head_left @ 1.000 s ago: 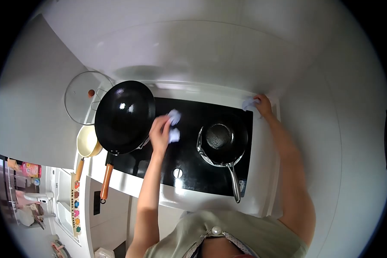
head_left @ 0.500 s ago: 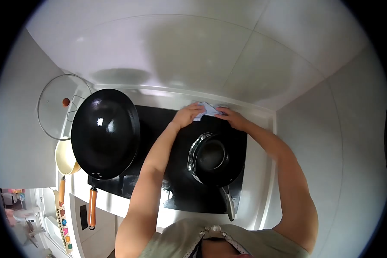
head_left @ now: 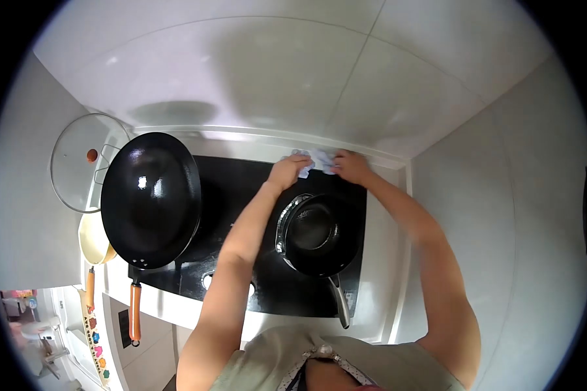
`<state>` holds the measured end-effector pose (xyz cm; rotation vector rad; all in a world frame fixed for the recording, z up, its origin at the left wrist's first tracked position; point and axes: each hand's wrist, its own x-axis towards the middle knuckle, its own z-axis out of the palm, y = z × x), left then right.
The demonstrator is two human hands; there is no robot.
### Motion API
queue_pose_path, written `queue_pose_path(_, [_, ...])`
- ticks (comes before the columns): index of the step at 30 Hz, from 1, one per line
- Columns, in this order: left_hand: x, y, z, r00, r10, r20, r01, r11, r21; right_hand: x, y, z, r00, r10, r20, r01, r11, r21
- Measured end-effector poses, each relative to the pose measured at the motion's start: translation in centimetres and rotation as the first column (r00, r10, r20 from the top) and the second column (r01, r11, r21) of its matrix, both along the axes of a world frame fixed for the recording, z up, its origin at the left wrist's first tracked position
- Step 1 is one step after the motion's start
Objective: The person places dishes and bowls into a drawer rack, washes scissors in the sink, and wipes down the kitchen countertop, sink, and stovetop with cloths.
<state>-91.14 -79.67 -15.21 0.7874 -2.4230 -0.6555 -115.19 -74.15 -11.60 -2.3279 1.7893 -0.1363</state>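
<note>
A pale blue-white cloth [head_left: 321, 158], crumpled, lies at the back edge of the black cooktop [head_left: 235, 189]. My left hand [head_left: 289, 171] is closed on its left end, fingers bent over the fabric. At its right end, my right hand [head_left: 351, 167] grips the cloth close to the back right corner of the cooktop. A small black frying pan [head_left: 314, 231] with a metal handle sits in front of my hands, on the right burner. Part of the cloth is hidden under my fingers.
A large black wok [head_left: 151, 202] with a wooden handle stands on the left burner. Beside it are a cream pan [head_left: 94, 241] and a glass lid [head_left: 78, 163] leaning at the wall. Tiled walls [head_left: 274, 78] close in the back and right.
Both hands have slid a little to the right along the cooktop's back edge, with the cloth between them. The whole view has shifted slightly. The pans stay in place.
</note>
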Motion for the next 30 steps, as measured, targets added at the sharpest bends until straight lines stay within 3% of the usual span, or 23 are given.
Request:
queue_pose_path(4, [4.3,0.2,0.9,1.0,0.019,-0.008,-0.019,1.0,0.009,4.4,-2.0,-0.5,0.855,0.386,0.347,-0.396,0.917,-0.045])
queue_pose_path(7, [9.1,2.9,1.6,0.999,0.001,-0.052,0.005,0.995,0.101,3.1,-2.1,-1.4,0.765,0.518,0.384,-0.543,0.838,-0.048])
queue_pose_path(11, [12.9,8.0,2.7,0.996,0.083,-0.043,-0.071,0.969,0.237,0.9,0.5,0.5,0.763,0.546,0.347,-0.59,0.807,0.028])
queue_pose_path(14, [14.6,10.1,3.3,0.999,0.04,-0.022,-0.034,0.969,0.243,-2.6,2.9,2.5,0.714,0.581,0.391,-0.655,0.752,0.079])
queue_pose_path(18, [11.2,7.7,3.1,0.998,-0.067,0.008,0.067,0.996,0.06,-0.6,1.7,1.5,0.793,0.384,0.473,-0.467,0.882,0.068])
queue_pose_path(19, [9.3,6.3,2.6,0.992,-0.125,-0.002,0.125,0.992,-0.002,0.8,0.6,1.4,0.767,0.414,0.491,-0.491,0.871,0.032])
queue_pose_path(21, [6.2,4.6,2.6,0.994,-0.108,-0.021,0.11,0.987,0.119,3.3,-0.5,0.2,0.71,0.464,0.529,-0.525,0.85,-0.04])
queue_pose_path(22, [5.6,3.4,2.5,0.993,-0.118,-0.011,0.119,0.989,0.089,3.9,-1.0,-1.0,0.669,0.483,0.565,-0.493,0.857,-0.15])
queue_pose_path(25, [5.4,3.5,1.7,0.993,-0.116,-0.004,0.116,0.993,0.007,2.2,0.3,-1.6,0.788,0.273,0.552,-0.25,0.961,-0.119])
queue_pose_path(26, [6.1,3.7,1.4,0.994,-0.103,-0.021,0.102,0.994,-0.032,1.7,1.2,-1.1,0.879,0.302,0.37,-0.235,0.948,-0.214])
queue_pose_path(30, [9.5,7.0,2.1,0.999,-0.044,0.029,0.046,0.996,-0.079,0.0,6.3,-1.1,0.885,0.148,0.442,-0.059,0.976,-0.21])
